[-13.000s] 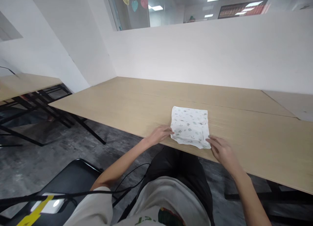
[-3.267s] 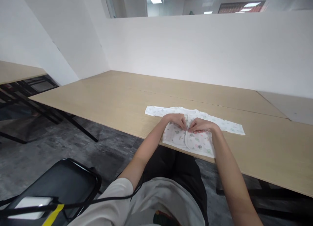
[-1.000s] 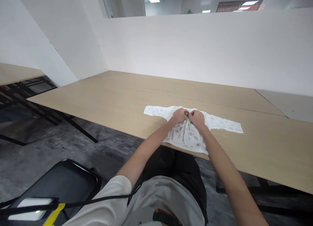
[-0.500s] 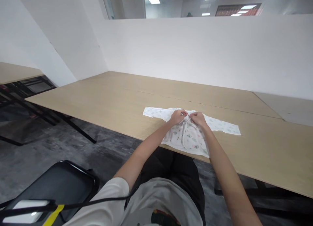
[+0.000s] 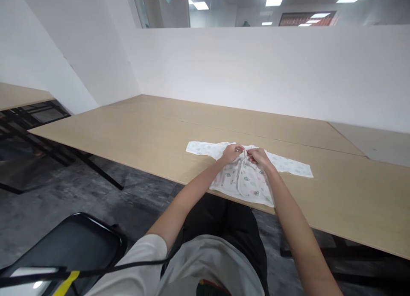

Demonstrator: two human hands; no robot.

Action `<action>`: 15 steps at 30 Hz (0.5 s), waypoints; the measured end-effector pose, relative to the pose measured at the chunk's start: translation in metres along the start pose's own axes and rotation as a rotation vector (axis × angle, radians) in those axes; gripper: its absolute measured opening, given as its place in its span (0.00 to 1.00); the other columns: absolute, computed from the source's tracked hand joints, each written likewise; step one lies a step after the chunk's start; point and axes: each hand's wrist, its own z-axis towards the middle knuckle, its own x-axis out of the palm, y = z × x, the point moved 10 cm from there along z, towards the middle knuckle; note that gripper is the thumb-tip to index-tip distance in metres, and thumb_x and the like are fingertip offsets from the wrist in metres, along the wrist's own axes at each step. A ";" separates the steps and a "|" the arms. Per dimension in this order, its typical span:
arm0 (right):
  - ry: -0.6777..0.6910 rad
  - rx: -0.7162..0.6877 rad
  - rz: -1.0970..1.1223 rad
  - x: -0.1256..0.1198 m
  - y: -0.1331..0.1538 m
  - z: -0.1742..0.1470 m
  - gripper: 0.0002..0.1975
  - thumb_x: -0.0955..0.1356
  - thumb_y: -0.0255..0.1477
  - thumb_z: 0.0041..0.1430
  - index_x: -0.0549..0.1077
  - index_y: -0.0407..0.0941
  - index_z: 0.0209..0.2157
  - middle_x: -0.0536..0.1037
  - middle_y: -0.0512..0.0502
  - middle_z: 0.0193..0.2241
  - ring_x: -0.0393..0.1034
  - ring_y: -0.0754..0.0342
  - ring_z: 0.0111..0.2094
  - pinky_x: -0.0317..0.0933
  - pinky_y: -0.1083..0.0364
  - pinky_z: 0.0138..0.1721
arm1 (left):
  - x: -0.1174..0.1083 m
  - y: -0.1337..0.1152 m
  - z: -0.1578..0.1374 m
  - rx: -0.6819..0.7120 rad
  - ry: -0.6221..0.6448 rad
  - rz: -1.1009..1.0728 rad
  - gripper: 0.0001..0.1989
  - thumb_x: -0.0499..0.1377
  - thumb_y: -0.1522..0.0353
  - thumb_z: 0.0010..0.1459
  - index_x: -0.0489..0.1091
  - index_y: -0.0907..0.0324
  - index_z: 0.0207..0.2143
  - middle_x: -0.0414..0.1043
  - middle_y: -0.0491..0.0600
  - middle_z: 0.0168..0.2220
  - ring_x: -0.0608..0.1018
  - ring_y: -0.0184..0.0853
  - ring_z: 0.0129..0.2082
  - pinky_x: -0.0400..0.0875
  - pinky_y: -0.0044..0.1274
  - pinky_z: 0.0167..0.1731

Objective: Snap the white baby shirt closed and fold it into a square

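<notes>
A small white baby shirt (image 5: 238, 183) with a scattered coloured print lies on the table, its two sleeves spread out to the sides and its hem close to the front edge. At its neckline my left hand (image 5: 232, 153) pinches the cloth between thumb and finger. Right beside it, my right hand (image 5: 259, 156) has its fingers bent and closed on the other side of the front opening. The fingertips of both hands nearly meet at the top of the opening. Any fastener between them is too small to make out.
The long wooden table (image 5: 134, 129) reaches back to a white wall (image 5: 240, 69). A black folding chair (image 5: 80, 240) with a pale device on it stands at lower left. A black cable (image 5: 128, 265) with yellow tape crosses in front of me.
The view has tilted slightly. My right hand's fingers have curled a little more at the neckline, while the left hand keeps its pinch. The shirt lies in the same place.
</notes>
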 end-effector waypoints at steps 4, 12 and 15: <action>-0.046 -0.037 -0.151 -0.004 0.001 0.000 0.05 0.65 0.25 0.47 0.72 0.39 0.28 0.66 0.54 0.12 0.54 0.62 0.13 0.48 0.62 0.15 | -0.001 0.001 -0.001 -0.021 -0.005 -0.043 0.10 0.56 0.70 0.57 0.73 0.62 0.40 0.78 0.49 0.34 0.77 0.31 0.35 0.68 0.20 0.38; -0.118 -0.150 -0.304 -0.003 0.007 0.002 0.06 0.69 0.30 0.47 0.71 0.41 0.23 0.67 0.53 0.12 0.58 0.61 0.15 0.51 0.61 0.19 | -0.003 0.001 -0.003 -0.040 -0.028 0.036 0.13 0.60 0.67 0.54 0.72 0.60 0.43 0.78 0.47 0.33 0.77 0.31 0.33 0.69 0.20 0.38; -0.115 -0.128 -0.277 -0.003 0.006 0.002 0.05 0.68 0.29 0.46 0.71 0.41 0.23 0.66 0.54 0.11 0.56 0.61 0.14 0.50 0.61 0.18 | -0.006 0.001 -0.003 -0.044 -0.060 0.083 0.12 0.59 0.69 0.53 0.73 0.59 0.41 0.78 0.46 0.32 0.77 0.31 0.33 0.69 0.20 0.37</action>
